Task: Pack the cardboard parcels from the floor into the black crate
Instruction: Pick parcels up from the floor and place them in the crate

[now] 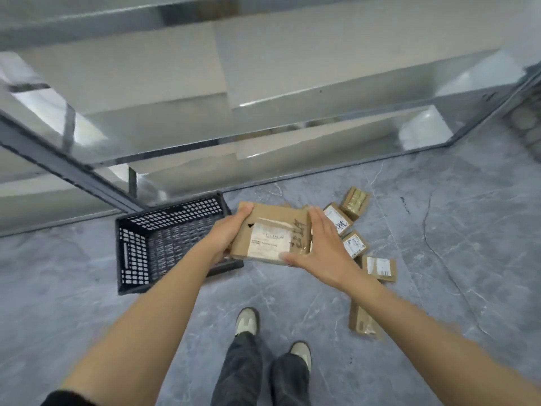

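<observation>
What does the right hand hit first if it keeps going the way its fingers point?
Probably the shelf rack's bottom rail. The right hand lies along the held parcel, fingers aimed away from the person; bare floor shows between. Depth is unclear.

left hand grips a cardboard parcel beside the black crate, right hand flat against it.
</observation>
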